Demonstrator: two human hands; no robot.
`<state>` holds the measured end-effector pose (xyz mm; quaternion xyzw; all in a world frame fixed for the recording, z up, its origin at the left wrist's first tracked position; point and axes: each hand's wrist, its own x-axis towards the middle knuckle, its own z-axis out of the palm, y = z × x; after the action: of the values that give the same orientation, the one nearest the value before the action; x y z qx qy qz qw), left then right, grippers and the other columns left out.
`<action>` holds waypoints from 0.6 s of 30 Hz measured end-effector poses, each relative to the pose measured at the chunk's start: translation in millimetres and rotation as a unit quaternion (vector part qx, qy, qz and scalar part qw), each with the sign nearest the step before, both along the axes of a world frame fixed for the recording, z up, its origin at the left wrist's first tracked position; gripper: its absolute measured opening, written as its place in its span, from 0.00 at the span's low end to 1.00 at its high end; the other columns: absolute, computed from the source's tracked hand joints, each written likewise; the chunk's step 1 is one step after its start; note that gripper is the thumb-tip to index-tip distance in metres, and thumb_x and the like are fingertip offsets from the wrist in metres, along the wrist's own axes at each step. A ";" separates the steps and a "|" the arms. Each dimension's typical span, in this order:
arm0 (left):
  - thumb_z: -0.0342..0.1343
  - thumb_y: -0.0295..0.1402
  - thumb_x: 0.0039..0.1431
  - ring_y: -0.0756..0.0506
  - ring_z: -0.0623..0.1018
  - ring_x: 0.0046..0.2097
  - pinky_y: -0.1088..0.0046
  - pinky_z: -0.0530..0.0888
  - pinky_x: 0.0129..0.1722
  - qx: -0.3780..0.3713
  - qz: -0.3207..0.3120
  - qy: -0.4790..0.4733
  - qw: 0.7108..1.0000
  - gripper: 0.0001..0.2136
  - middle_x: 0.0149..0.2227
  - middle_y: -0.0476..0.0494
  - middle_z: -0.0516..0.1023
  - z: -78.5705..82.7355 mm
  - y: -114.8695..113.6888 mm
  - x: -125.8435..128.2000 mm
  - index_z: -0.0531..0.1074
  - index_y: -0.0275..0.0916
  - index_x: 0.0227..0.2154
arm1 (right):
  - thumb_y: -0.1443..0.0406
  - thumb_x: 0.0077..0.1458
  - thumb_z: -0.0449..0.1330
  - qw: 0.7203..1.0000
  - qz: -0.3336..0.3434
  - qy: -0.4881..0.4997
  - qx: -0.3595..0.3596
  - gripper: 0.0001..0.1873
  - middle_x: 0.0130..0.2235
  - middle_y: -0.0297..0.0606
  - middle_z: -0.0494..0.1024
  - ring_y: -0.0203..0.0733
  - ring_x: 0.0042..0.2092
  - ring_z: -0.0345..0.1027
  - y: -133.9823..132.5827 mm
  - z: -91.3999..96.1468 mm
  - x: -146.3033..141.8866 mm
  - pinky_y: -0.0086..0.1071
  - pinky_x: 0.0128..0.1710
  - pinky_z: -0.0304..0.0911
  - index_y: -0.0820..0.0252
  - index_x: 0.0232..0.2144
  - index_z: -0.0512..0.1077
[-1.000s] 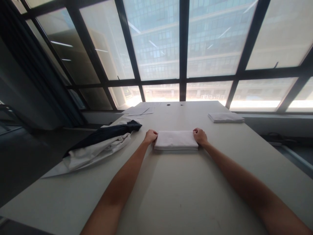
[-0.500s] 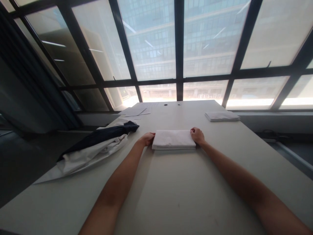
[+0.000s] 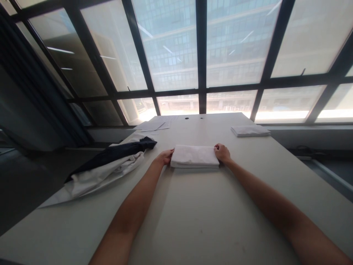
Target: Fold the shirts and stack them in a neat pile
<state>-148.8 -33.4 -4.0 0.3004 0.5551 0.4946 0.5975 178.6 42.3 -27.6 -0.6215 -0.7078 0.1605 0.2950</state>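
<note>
A folded white cloth (image 3: 194, 156) lies on the pale table (image 3: 198, 221) in front of me. My left hand (image 3: 164, 157) grips its left edge, fingers curled under the fold. At the cloth's right edge my right hand (image 3: 222, 153) is closed on the fabric in the same way. Both arms reach straight out across the table.
A heap of dark blue and white garments (image 3: 107, 165) sprawls over the table's left edge. A second folded white cloth (image 3: 250, 130) sits at the far right. Loose papers (image 3: 154, 126) lie at the far left by the large windows.
Both hands keep hold of the cloth's edges. The left hand has shifted lower on its edge, and the cloth's left side looks slightly raised. The view dropped a little.
</note>
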 end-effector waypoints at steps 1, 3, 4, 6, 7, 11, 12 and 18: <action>0.60 0.31 0.65 0.44 0.84 0.37 0.73 0.80 0.35 -0.001 0.004 0.001 1.000 0.11 0.38 0.38 0.84 0.3 0.3 1.0 0.76 0.31 0.47 | 0.62 0.61 0.55 1.000 0.000 -0.001 0.000 0.14 0.45 0.43 0.83 0.45 0.46 0.76 -0.4 0.3 -0.2 0.31 0.43 0.64 0.57 0.44 0.78; 0.61 0.34 0.65 0.43 0.84 0.37 0.72 0.81 0.35 -0.006 0.012 0.006 1.000 0.12 0.37 0.37 0.84 1.5 0.9 3.0 0.77 0.30 0.45 | 0.62 0.61 0.55 1.000 0.000 -0.004 0.000 0.14 0.45 0.43 0.83 0.45 0.46 0.76 -1.1 0.7 -0.6 0.31 0.43 0.64 0.57 0.44 0.78; 0.61 0.35 0.64 0.42 0.84 0.37 0.71 0.81 0.35 -0.009 0.015 0.010 1.000 0.13 0.37 0.37 0.84 2.4 1.0 3.9 0.77 0.30 0.44 | 0.62 0.61 0.55 1.000 0.000 -0.006 0.001 0.14 0.45 0.43 0.83 0.45 0.46 0.76 -1.3 0.9 -0.8 0.31 0.44 0.64 0.57 0.44 0.78; 0.61 0.37 0.64 0.41 0.84 0.37 0.70 0.81 0.36 -0.012 0.022 0.022 0.999 0.14 0.36 0.36 0.84 4.1 1.0 5.9 0.77 0.29 0.43 | 0.61 0.61 0.56 1.000 0.001 -0.007 0.002 0.14 0.45 0.43 0.83 0.45 0.46 0.76 -1.4 0.9 -1.1 0.31 0.44 0.64 0.56 0.44 0.78; 0.60 0.37 0.64 0.41 0.84 0.37 0.69 0.81 0.36 -0.012 0.025 0.030 0.999 0.14 0.35 0.36 0.84 4.8 0.9 7.2 0.78 0.29 0.43 | 0.61 0.61 0.56 1.000 0.001 -0.008 0.003 0.14 0.45 0.43 0.83 0.45 0.46 0.76 -1.4 0.7 -1.2 0.31 0.44 0.64 0.56 0.44 0.78; 0.62 0.38 0.62 0.41 0.84 0.35 0.68 0.81 0.35 -0.001 0.042 0.077 0.996 0.14 0.33 0.37 0.84 4.3 0.0 14.2 0.78 0.29 0.42 | 0.61 0.61 0.56 1.000 0.002 -0.010 0.005 0.14 0.44 0.43 0.83 0.46 0.45 0.76 -0.8 -0.6 -1.0 0.32 0.43 0.64 0.57 0.44 0.78; 0.64 0.38 0.60 0.41 0.84 0.34 0.68 0.80 0.34 0.005 0.051 0.093 0.994 0.14 0.32 0.37 0.84 3.4 -0.3 15.8 0.78 0.29 0.41 | 0.61 0.61 0.56 1.000 0.003 -0.010 0.005 0.14 0.44 0.43 0.83 0.46 0.45 0.76 -0.6 -0.9 -0.9 0.32 0.43 0.64 0.57 0.44 0.78; 0.69 0.38 0.52 0.44 0.81 0.31 0.74 0.75 0.30 0.050 0.107 0.227 0.967 0.16 0.26 0.43 0.81 2.1 -2.7 14.9 0.79 0.30 0.37 | 0.62 0.61 0.56 1.000 0.006 -0.013 0.008 0.13 0.44 0.43 0.83 0.45 0.45 0.76 -0.6 -0.7 -0.6 0.31 0.43 0.64 0.57 0.44 0.78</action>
<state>-133.9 -36.1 -1.8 0.3734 0.6797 0.5019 0.3831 178.0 41.7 -28.3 -0.6168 -0.7166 0.1485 0.2898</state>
